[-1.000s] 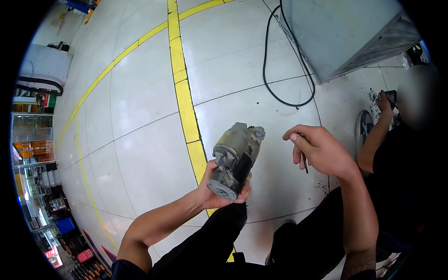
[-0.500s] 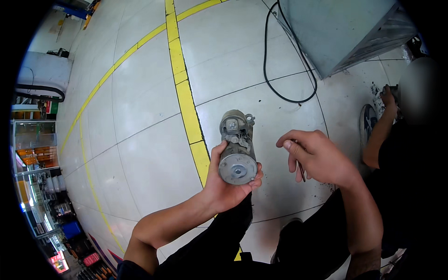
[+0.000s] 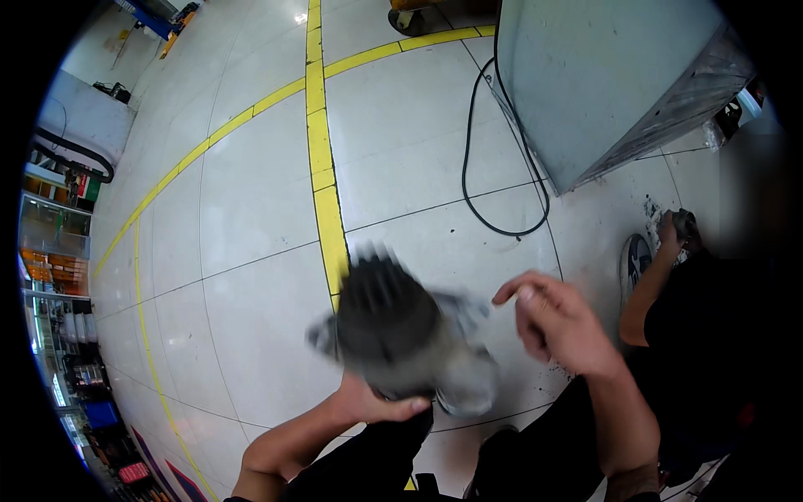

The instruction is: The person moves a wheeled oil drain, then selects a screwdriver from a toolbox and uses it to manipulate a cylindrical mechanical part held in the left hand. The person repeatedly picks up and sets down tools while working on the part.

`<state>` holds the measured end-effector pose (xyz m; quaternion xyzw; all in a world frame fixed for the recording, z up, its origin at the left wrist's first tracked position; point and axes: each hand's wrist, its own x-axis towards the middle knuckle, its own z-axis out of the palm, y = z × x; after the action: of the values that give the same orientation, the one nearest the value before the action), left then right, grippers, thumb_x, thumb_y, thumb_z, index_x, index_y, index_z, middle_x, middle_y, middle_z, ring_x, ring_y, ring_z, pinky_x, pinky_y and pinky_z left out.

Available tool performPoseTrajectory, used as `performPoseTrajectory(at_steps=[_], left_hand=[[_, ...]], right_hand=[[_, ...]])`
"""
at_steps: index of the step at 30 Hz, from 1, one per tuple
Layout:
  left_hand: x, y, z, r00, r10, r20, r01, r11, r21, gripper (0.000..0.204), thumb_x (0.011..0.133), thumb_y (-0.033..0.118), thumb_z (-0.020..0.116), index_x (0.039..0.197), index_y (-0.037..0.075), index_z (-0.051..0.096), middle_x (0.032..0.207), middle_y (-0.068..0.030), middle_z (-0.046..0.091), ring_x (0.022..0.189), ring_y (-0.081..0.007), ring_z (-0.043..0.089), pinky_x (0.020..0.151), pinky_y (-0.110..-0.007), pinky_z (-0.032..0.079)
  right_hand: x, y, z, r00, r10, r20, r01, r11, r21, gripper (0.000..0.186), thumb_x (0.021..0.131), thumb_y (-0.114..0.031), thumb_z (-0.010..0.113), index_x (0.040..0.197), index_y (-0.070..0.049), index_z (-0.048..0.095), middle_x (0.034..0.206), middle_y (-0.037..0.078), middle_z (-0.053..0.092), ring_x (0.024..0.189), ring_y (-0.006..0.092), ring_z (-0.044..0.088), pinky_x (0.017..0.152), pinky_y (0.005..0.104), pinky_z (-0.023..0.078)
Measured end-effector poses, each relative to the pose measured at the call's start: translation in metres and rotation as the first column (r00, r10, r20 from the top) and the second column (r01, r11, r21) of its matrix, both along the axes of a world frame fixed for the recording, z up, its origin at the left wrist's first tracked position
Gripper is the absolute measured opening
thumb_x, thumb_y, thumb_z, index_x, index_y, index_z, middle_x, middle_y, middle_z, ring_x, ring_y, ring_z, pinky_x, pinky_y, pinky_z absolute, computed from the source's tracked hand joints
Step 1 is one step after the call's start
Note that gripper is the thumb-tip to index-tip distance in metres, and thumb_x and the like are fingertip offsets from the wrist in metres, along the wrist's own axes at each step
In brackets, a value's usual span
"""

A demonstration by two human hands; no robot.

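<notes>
A grey, grimy starter motor [image 3: 401, 335] is held up in front of me, blurred by motion. Its toothed pinion gear [image 3: 378, 280] points up and away, with a rounded cylinder [image 3: 468, 383] along its right side. My left hand [image 3: 372, 403] grips it from below, thumb across the near side and the other fingers hidden behind it. To the right, apart from the motor, my right hand [image 3: 559, 322] is closed with curled fingers, the index finger reaching toward the motor. A thin rod showed under these fingers before; what they hold now is hidden.
A grey metal cabinet [image 3: 602, 75] stands at the far right, a black cable loop [image 3: 466, 159] beside it. Another person's hand [image 3: 669, 234] holds a dark part at the right, near a shoe [image 3: 637, 255]. Yellow tape [image 3: 320, 142] crosses the tiled floor; shelves [image 3: 54, 259] line the left.
My left hand has turned the starter motor from its flat round end to its gear end and brought it closer. My right hand has lowered slightly; its thin rod no longer shows.
</notes>
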<state>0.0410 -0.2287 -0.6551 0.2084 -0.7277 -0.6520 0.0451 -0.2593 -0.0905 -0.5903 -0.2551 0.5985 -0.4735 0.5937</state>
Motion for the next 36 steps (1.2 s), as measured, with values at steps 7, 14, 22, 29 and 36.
performPoseTrajectory(at_steps=[7,14,22,29,36], left_hand=[[-0.036,0.038,0.009,0.995,0.097,-0.020,-0.087,0.949,0.303,0.095,0.078,0.029,0.100,0.153,-0.004,0.052,0.145,-0.0147,0.065,0.133,-0.0240,0.063,0.118,-0.043,0.048],[-0.042,0.025,0.002,0.932,0.352,-0.084,-0.309,0.895,0.320,0.079,0.081,0.022,0.097,0.146,-0.001,0.058,0.140,-0.0107,0.067,0.130,-0.0218,0.063,0.115,-0.040,0.049],[-0.026,0.037,-0.014,0.989,0.149,-0.019,-0.149,0.989,-0.014,0.104,0.071,0.023,0.104,0.152,-0.002,0.044,0.144,-0.0166,0.065,0.131,-0.0253,0.068,0.116,-0.041,0.052],[-0.018,0.039,-0.014,0.993,0.109,-0.051,-0.112,0.992,-0.054,0.115,0.070,0.026,0.107,0.157,-0.001,0.036,0.149,-0.0197,0.059,0.137,-0.0283,0.065,0.118,-0.043,0.052],[-0.016,0.026,-0.017,0.996,-0.002,-0.087,-0.020,0.968,-0.248,0.119,0.070,0.028,0.108,0.160,0.000,0.034,0.154,-0.0209,0.055,0.142,-0.0303,0.061,0.122,-0.045,0.048]], right_hand=[[0.033,0.022,-0.026,0.993,0.007,-0.121,-0.021,0.994,-0.109,0.026,0.120,-0.017,0.047,0.125,0.000,0.066,0.088,0.004,0.065,0.086,0.0102,0.060,0.085,0.0314,0.052],[-0.005,0.034,-0.010,0.969,-0.240,-0.052,0.242,0.970,0.020,0.039,0.123,-0.027,0.042,0.126,0.004,0.065,0.072,0.003,0.058,0.061,0.0107,0.057,0.057,0.0282,0.047],[0.019,0.030,0.012,0.920,-0.378,-0.108,0.225,0.732,-0.643,0.041,0.122,-0.030,0.047,0.134,0.006,0.063,0.078,0.006,0.064,0.069,0.0096,0.061,0.062,0.0260,0.050],[0.031,0.027,0.010,0.913,-0.320,-0.255,0.130,0.818,-0.560,0.036,0.120,-0.026,0.051,0.136,0.002,0.065,0.078,0.003,0.066,0.068,0.0061,0.060,0.060,0.0248,0.048],[0.039,0.024,0.007,0.903,-0.304,-0.304,0.092,0.827,-0.554,0.034,0.120,-0.025,0.052,0.137,0.002,0.065,0.079,0.004,0.066,0.069,0.0073,0.063,0.062,0.0257,0.051]])
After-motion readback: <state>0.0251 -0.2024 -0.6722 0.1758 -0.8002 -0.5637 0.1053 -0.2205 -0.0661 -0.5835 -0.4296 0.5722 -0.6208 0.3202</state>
